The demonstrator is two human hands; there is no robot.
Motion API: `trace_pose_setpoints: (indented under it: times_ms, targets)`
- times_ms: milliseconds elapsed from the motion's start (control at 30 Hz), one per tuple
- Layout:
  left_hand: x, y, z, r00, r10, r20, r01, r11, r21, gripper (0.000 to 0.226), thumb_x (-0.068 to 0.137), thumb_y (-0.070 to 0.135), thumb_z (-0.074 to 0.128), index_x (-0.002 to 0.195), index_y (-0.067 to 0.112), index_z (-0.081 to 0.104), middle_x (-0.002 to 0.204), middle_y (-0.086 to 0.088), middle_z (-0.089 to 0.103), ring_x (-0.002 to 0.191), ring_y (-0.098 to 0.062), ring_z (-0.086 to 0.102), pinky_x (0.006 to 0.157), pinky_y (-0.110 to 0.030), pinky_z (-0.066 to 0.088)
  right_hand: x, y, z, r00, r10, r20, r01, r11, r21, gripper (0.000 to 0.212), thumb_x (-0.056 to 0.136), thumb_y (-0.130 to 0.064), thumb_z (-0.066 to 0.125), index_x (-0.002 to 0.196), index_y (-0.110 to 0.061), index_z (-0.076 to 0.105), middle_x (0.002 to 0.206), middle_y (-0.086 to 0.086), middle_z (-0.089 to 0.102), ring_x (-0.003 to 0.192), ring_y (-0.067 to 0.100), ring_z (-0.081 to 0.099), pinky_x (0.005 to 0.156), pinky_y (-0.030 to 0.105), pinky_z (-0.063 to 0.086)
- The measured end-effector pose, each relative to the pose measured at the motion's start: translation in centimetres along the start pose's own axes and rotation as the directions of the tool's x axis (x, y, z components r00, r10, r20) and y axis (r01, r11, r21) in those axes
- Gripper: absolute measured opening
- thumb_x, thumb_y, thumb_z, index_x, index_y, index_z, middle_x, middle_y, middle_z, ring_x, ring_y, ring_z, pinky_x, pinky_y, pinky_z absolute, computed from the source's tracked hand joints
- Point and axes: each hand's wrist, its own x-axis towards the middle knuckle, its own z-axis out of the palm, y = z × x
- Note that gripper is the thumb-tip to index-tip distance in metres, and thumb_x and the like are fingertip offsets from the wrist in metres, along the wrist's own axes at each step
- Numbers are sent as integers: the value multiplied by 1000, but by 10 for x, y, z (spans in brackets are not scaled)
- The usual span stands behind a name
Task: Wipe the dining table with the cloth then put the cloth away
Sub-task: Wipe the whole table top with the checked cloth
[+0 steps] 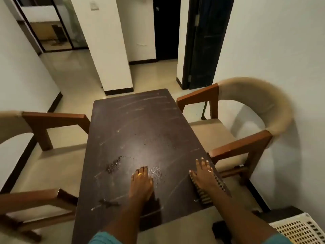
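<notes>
the dining table [140, 120] is a dark brown top, streaked with pale smears and dotted with droplets in its middle, with a small heap of dark crumbs [113, 166] near the left of the near half. the left hand [141, 180] lies flat and open on the wood, palm down, fingers together, gripping nothing. the right hand [204, 173] is also spread open, pressing down on a striped cloth [204, 194] that sits by the table's right edge; only its dark and light banded fringe shows around the palm.

the wiping looks barely begun, since mess lies across most of the top. to do it well, the right hand should keep the cloth flat under the whole palm and sweep in long overlapping passes from the far end toward the near edge, herding the crumbs rather than scattering them onto the beige chair seats [211, 132] on either side. the left hand can brace the table, or cup at the edge to catch the crumbs. the droplets likely need a second, firmer pass.
</notes>
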Motion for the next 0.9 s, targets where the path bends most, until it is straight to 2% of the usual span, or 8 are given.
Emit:
trace_pose_setpoints:
  times_ms: [133,267,367,467,600,733,900]
  targets:
    - [-27,-25,11,994,-109,10,110,993,-35,55,99,32,30,147,8,15,156,-11,20,145,-28,14,119,-41,12,-13,31,13,999,29,21,-26,992,-123,72,98,-53,29,153,-16,0,160,14,-4,147,35,-3,118,44,6]
    - [-49,-46,19,983,-174,-65,171,984,-56,52,98,26,32,144,4,22,151,-14,29,141,-28,25,116,-39,18,-22,39,34,997,9,72,1,990,-141,76,96,-56,30,152,-17,-5,160,14,-7,147,35,-4,118,46,3]
    - [-65,-65,27,968,-233,-88,226,971,-79,52,98,24,34,144,2,23,151,-16,29,141,-30,25,117,-39,18,-23,41,45,994,29,110,-11,987,-162,74,97,-54,27,152,-18,-7,159,16,-8,146,39,-3,118,47,3]
    - [-83,-83,32,950,-292,-114,280,954,-109,52,98,24,37,144,3,25,151,-17,29,141,-31,25,118,-40,19,-23,38,52,997,37,70,-24,983,-180,71,98,-52,26,152,-20,-7,158,19,-10,145,43,-2,117,50,4]
    - [-105,-103,35,924,-359,-133,342,930,-133,53,96,22,41,143,1,26,150,-19,30,140,-33,25,118,-43,20,-22,34,53,998,58,-5,-58,988,-143,76,95,-57,31,152,-22,-6,157,22,-14,144,45,-3,116,53,4]
    - [-122,-122,34,896,-420,-142,401,904,-146,55,96,21,42,143,0,24,150,-21,29,140,-34,26,117,-43,21,-18,30,57,995,101,-3,-100,978,-182,74,95,-57,30,152,-23,-4,158,20,-7,144,44,-3,115,55,1]
    - [-142,-149,38,878,-460,-136,444,886,-131,57,96,23,42,144,0,20,152,-20,26,141,-33,24,116,-42,20,-19,21,58,991,131,-2,-129,965,-229,63,99,-47,26,153,-23,3,159,20,2,143,47,3,114,59,4]
